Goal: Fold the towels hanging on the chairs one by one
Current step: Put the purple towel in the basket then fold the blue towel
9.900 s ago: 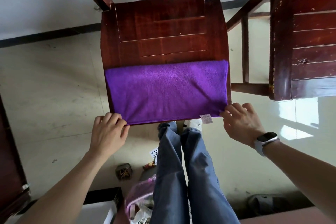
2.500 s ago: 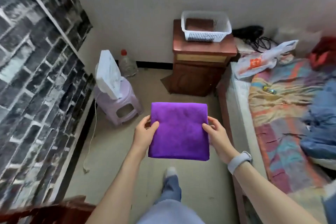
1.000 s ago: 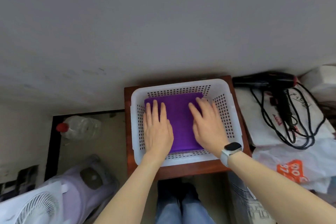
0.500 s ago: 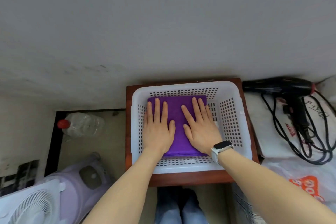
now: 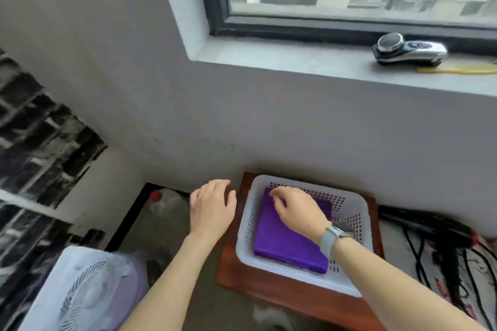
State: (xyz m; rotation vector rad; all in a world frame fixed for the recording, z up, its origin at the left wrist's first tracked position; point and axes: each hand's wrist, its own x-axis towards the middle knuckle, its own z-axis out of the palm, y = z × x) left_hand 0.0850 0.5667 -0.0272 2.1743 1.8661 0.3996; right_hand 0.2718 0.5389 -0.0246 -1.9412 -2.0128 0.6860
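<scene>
A folded purple towel [image 5: 285, 244] lies flat inside a white perforated basket [image 5: 349, 283] that stands on a dark wooden cabinet [image 5: 298, 298]. My left hand [image 5: 211, 209] hovers left of the basket, outside it, fingers relaxed and holding nothing. My right hand [image 5: 295, 209], with a white watch on the wrist, hangs over the towel's far part with loosely curled fingers; I cannot tell whether the fingertips touch the cloth. No chair is in view.
A white fan [image 5: 86, 293] rests on a lilac stool at lower left. A plastic bottle with a red cap [image 5: 164, 201] stands on the floor by the wall. A black hair dryer with cords [image 5: 441, 234] lies right. A shaver [image 5: 408, 50] sits on the windowsill.
Both hands have lifted off the towel, which stays in the basket. My left hand moved out to the left of the basket. The view has tilted up and left.
</scene>
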